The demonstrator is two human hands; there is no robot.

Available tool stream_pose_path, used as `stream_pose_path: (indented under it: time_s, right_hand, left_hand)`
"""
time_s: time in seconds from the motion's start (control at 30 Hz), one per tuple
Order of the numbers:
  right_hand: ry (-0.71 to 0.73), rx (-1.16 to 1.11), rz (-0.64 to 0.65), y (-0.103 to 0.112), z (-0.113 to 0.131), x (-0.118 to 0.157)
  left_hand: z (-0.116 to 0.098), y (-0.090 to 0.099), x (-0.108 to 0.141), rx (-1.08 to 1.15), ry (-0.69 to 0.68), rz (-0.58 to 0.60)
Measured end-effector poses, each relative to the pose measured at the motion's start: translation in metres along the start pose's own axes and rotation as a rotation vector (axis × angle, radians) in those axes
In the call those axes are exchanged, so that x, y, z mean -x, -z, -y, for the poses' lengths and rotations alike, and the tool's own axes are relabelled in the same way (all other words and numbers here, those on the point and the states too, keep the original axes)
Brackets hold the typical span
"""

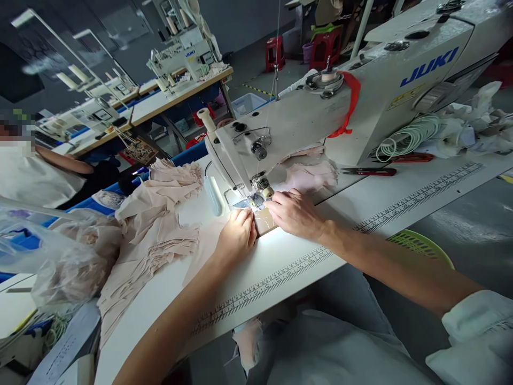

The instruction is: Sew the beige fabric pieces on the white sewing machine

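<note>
A white JUKI sewing machine (296, 115) stands on the table, its lit needle area between my hands. My left hand (237, 233) is just left of the presser foot, fingers pressed together on the edge of a pale pink fabric piece (204, 248). On the right of the foot, my right hand (294, 213) has its fingers bent together near the needle; what they pinch is too small to make out. More pink fabric (310, 175) lies under the machine arm, behind my right hand.
Stacks of pink fabric (160, 214) cover the table's left side, beside a plastic bag (76, 262). Thread snips (368, 171) and a coil of pale cord (409, 136) lie at right. A person (36, 171) sits at far left. A ruler strip (276, 280) follows the front edge.
</note>
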State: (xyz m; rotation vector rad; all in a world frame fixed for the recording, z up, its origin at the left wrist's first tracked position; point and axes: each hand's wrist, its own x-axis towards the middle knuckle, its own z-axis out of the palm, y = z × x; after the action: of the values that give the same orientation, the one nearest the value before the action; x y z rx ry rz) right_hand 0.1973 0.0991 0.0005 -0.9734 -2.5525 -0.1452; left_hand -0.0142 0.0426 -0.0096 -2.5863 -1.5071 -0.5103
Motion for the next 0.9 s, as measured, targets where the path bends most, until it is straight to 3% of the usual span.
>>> stream_pose_path:
  time_s: [0.33, 0.57, 0.7, 0.9]
  right_hand:
    - [-0.019, -0.074, -0.014, -0.002, -0.001, 0.002]
    - [-0.266, -0.388, 0.038, 0.003, -0.013, -0.021]
    - [-0.328, -0.372, 0.059, 0.002, -0.016, -0.029]
    - [-0.32, -0.365, -0.022, 0.001, -0.013, -0.016]
  left_hand:
    - [0.001, -0.004, -0.001, -0.105, -0.08, -0.081]
    - [0.0, -0.001, -0.002, -0.119, -0.095, -0.054]
    - [0.001, -0.002, -0.003, -0.134, -0.102, -0.06]
    - [0.003, -0.006, -0.005, -0.131, -0.09, -0.063]
